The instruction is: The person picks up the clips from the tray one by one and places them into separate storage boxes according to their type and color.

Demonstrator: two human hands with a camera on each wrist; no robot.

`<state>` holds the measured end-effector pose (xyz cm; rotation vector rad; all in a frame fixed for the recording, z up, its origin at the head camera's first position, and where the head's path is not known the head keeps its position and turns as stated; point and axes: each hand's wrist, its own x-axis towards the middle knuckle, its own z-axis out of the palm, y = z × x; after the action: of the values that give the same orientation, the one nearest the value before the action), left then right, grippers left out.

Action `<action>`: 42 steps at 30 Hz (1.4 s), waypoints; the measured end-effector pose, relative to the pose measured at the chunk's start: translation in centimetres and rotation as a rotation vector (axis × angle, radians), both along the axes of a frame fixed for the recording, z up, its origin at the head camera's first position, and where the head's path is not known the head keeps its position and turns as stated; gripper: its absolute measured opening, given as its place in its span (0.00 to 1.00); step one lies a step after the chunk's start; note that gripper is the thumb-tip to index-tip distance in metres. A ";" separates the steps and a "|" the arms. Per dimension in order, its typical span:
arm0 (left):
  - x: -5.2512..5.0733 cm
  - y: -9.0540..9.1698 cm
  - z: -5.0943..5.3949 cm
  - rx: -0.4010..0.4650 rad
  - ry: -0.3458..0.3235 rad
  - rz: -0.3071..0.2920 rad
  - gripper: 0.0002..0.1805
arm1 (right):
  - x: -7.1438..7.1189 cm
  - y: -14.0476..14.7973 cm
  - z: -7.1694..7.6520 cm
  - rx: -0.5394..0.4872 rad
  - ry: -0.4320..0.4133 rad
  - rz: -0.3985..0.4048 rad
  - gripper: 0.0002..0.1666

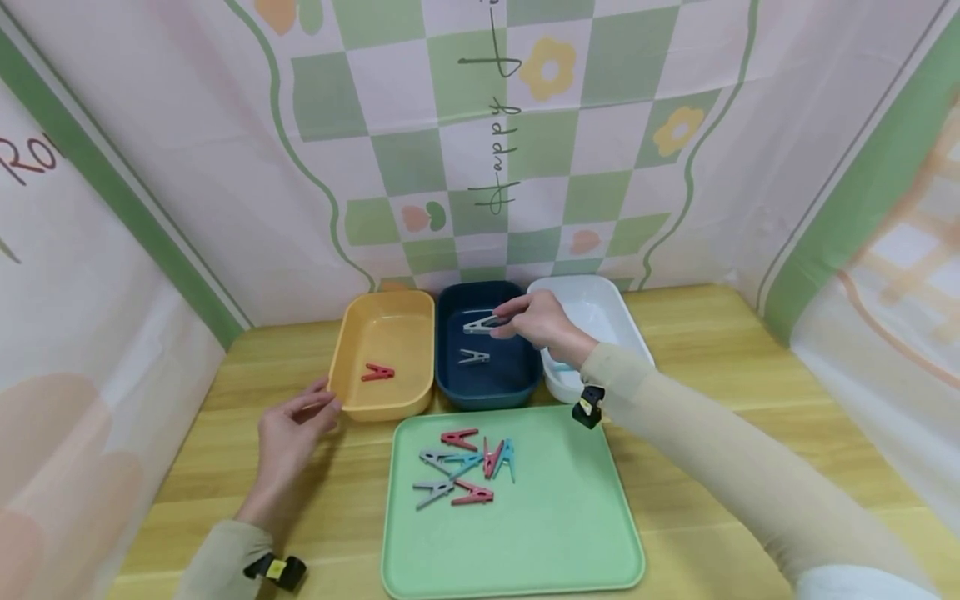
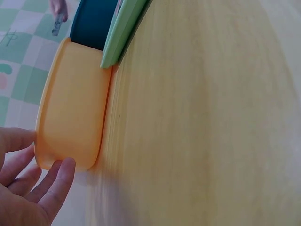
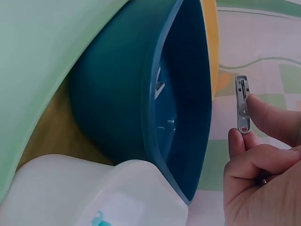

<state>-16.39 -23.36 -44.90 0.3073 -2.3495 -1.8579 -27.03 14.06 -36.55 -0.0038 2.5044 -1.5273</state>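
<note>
A grey clothespin is pinched between the thumb and fingers of my right hand, above the dark blue bin. Inside that bin lies another grey clothespin. My left hand touches the near left corner of the yellow bin, its thumb and fingertips against the wall in the left wrist view. One red clothespin lies in the yellow bin. On the green tray are several red, grey and blue clothespins, grouped at its upper left.
Right of the dark blue bin stands a white bin with a light blue piece inside, partly hidden by my right arm. The three bins stand side by side behind the tray on a wooden table. A patterned cloth hangs behind them.
</note>
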 end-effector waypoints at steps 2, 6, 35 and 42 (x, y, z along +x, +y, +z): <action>0.1 0.0 0.1 0.002 -0.001 -0.001 0.16 | -0.3 -0.2 -0.2 0.004 -0.008 -0.005 0.22; 0.2 0.0 0.2 0.011 0.006 -0.004 0.17 | -0.7 -0.6 -0.4 0.026 -0.004 -0.019 0.20; -0.1 0.1 -0.3 0.024 0.049 -0.006 0.16 | -2.9 -2.0 -2.1 0.003 -0.083 -0.057 0.18; 0.0 0.1 -0.2 0.019 0.044 -0.001 0.16 | -3.1 -2.5 -2.7 -0.018 -0.093 -0.062 0.17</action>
<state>-16.38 -23.26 -45.14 0.2642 -2.3057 -1.8685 -30.17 11.60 -39.26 0.1403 2.4401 -1.5360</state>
